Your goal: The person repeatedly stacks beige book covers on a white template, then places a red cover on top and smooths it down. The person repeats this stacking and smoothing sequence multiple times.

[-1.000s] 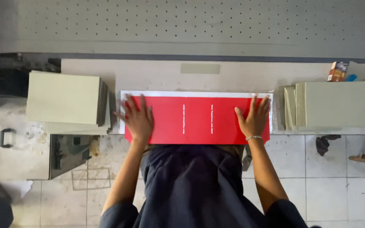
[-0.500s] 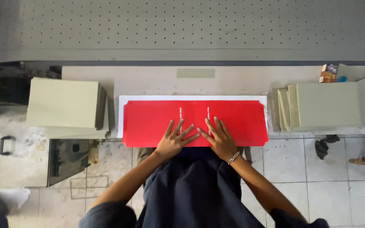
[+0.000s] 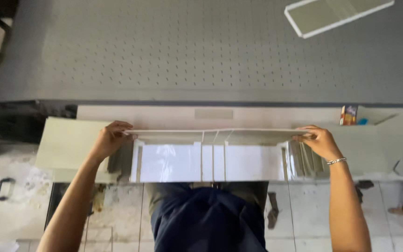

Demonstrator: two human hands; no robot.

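Note:
My left hand (image 3: 108, 138) grips the left end of a wide flat cover sheet (image 3: 211, 156), and my right hand (image 3: 320, 140), with a bracelet on the wrist, grips its right end. The sheet is raised on edge in front of me, its white glossy underside with grey board panels and narrow spine strips facing the camera. Its top edge runs level between both hands. The red face is turned away and hidden.
A stack of pale grey boards (image 3: 68, 144) sits to the left, another stack (image 3: 378, 149) to the right. A large perforated grey table (image 3: 201, 51) lies beyond, with a white-framed panel (image 3: 336, 14) on it. A small coloured box (image 3: 349, 115) stands far right. Tiled floor below.
The red sheet lay flat with both hands pressing near its middle; now my hands have moved out to its ends and lifted it, showing the white underside.

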